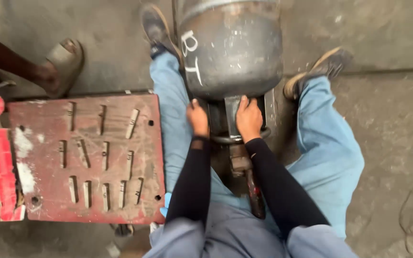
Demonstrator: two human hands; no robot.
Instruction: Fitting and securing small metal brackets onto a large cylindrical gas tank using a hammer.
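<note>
Grey metal cylinder (230,45) lies on the concrete floor (388,124) between the person's blue-trousered legs; left hand (198,118) curled on the dark collar (225,117) at its near end; right hand (248,118) gripping that collar too. Red slotted metal plate (84,157) lies just left; another person's sandalled foot (63,64) beyond it.

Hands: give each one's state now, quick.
Left hand: closed on the metal fitting below the grey cylinder.
Right hand: closed on the same fitting.
</note>
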